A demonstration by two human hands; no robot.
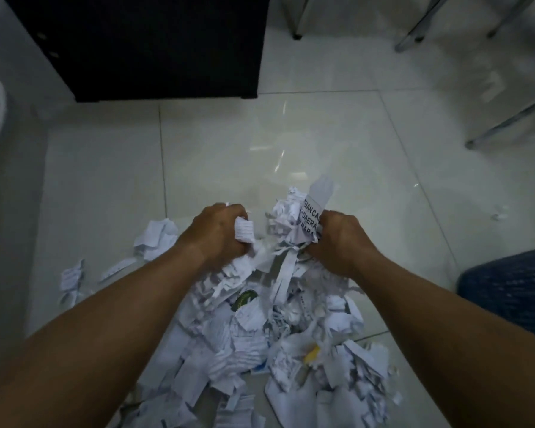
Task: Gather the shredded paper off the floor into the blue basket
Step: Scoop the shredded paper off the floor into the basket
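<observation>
We see both arms reaching forward over a heap of shredded paper [254, 341] that lies on the pale tiled floor [291, 140] between them. The left hand [217, 233] is curled tight around a white wad [244, 231], and the right hand [340, 242] grips a larger bunch of strips [301, 220] (one bears bold black letters, partly hidden). Both handfuls hang just above the heap's far end, with loose strips trailing down into it. A few stray scraps [158, 234] lie to the left of the heap, and a tiny one [499, 213] sits well off to the right. The blue basket [513, 291] shows at the right edge, near our right forearm. A black cabinet [152, 47] stands ahead, with chrome chair legs [507, 118] at upper right.
</observation>
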